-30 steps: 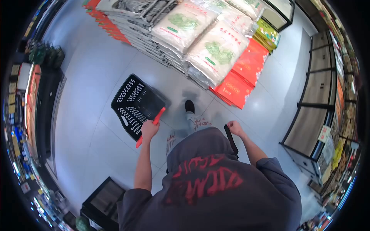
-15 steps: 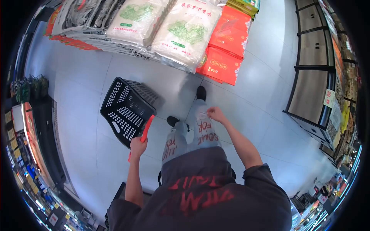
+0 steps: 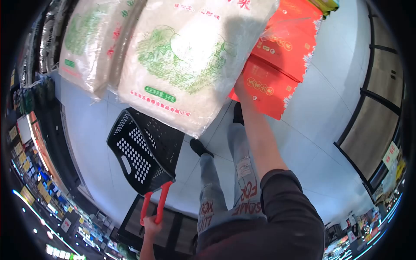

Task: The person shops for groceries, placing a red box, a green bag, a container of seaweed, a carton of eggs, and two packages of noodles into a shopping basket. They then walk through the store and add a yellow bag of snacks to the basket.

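My left hand (image 3: pixel 151 224) is closed around the red handle (image 3: pixel 160 206) of a black shopping basket (image 3: pixel 134 156) with perforated sides, which hangs tilted at my left. My right arm reaches forward to the right edge of a large clear-wrapped rice bag (image 3: pixel 173 60) with green drawing and red print. At that edge my right hand (image 3: pixel 241 89) is mostly hidden by the bag and smeared, so its fingers do not show. Red printed packs (image 3: pixel 271 86) lie right beside the hand.
Another rice bag (image 3: pixel 89 47) lies left of the large one. A yellow-green pack (image 3: pixel 327 5) shows at the top right. Wooden-panelled shelving (image 3: pixel 377 117) with a price sign (image 3: pixel 391 154) lines the right side. Pale floor tiles (image 3: pixel 312 147) run between.
My right hand has gone from near my knee forward to the rice bag's edge. The bags now look much larger and closer. The basket has swung round, still in my left hand.
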Demonstrator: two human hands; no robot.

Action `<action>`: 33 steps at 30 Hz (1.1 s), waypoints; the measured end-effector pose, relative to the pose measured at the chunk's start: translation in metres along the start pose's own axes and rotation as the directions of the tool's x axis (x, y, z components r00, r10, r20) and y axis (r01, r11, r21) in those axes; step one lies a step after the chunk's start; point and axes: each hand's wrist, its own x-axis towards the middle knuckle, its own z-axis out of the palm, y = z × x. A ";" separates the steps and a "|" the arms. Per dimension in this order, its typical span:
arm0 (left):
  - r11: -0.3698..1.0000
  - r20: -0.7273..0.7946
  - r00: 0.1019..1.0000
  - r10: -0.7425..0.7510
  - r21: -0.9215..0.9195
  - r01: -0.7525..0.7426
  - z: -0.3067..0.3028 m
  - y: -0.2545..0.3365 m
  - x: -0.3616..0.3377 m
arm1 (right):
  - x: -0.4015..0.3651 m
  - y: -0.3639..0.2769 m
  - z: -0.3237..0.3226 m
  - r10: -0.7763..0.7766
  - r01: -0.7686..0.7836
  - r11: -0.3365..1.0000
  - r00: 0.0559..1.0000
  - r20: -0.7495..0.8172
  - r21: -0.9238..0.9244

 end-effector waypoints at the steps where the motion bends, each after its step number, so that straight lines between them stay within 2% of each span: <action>1: 1.000 0.010 1.000 -0.019 0.003 0.019 0.001 0.003 0.000 | 0.012 0.011 0.005 0.018 -0.018 1.000 1.000 0.012 0.000; 4: 0.998 0.055 0.998 -0.032 0.047 0.029 -0.006 0.009 0.006 | 0.044 0.043 0.020 0.104 -0.102 0.994 0.991 0.084 -0.023; 5: 0.998 0.025 0.999 -0.021 0.065 0.019 -0.008 0.014 0.006 | 0.057 0.074 0.029 0.064 -0.092 0.974 0.989 0.136 0.209; 6: 0.997 -0.007 1.000 -0.007 0.082 0.007 -0.010 0.020 0.005 | 0.064 0.088 0.030 0.011 -0.086 0.899 0.985 0.175 0.430; 12: 0.998 0.045 0.998 -0.054 0.040 0.052 -0.011 0.016 0.008 | -0.026 -0.042 -0.020 0.187 -0.193 0.954 0.981 0.050 0.229; 13: 0.998 0.044 0.997 -0.056 0.040 0.054 -0.011 0.016 0.008 | -0.017 -0.026 -0.025 0.187 -0.194 0.954 0.981 0.052 0.228; 15: 0.993 0.073 0.992 -0.105 0.058 0.101 -0.009 0.015 0.005 | -0.010 -0.005 -0.033 0.263 -0.252 0.889 0.965 0.025 0.382; 18: 0.998 0.060 0.997 -0.054 0.026 0.052 -0.009 0.009 0.007 | -0.024 -0.008 -0.046 0.326 -0.329 0.905 0.944 0.059 0.271; 22: 0.999 0.054 0.998 -0.041 -0.002 0.042 -0.009 0.005 0.008 | -0.058 -0.022 -0.046 0.372 -0.371 0.903 0.927 0.039 0.217; 24: 0.998 0.009 0.999 0.031 -0.050 -0.031 -0.007 0.000 0.007 | -0.068 -0.007 -0.040 0.423 -0.355 0.845 0.901 -0.095 0.400; 25: 0.997 0.007 1.000 0.025 -0.069 -0.025 -0.009 0.003 0.006 | -0.077 -0.009 -0.044 0.418 -0.355 0.853 0.904 -0.093 0.383; 27: 0.996 -0.040 0.997 0.059 -0.059 -0.062 -0.014 0.007 0.006 | -0.103 -0.022 -0.062 0.337 -0.275 0.815 0.941 -0.031 0.510; 28: 0.993 -0.025 0.999 0.048 -0.108 -0.051 -0.012 0.002 0.005 | -0.123 -0.043 -0.068 0.324 -0.268 0.826 0.946 -0.028 0.496; 30: 0.992 -0.008 1.000 0.029 -0.124 -0.030 -0.007 -0.003 0.003 | -0.177 -0.094 -0.078 0.328 -0.273 0.924 0.925 -0.193 0.267; 32: 0.991 -0.016 1.000 0.002 -0.134 -0.004 -0.006 -0.005 -0.002 | -0.192 -0.087 -0.130 0.241 -0.219 0.964 0.959 -0.150 0.149; 33: 0.992 -0.025 0.999 0.029 -0.123 -0.031 -0.008 -0.004 -0.004 | -0.211 -0.100 -0.153 0.258 -0.242 0.958 0.961 -0.097 0.152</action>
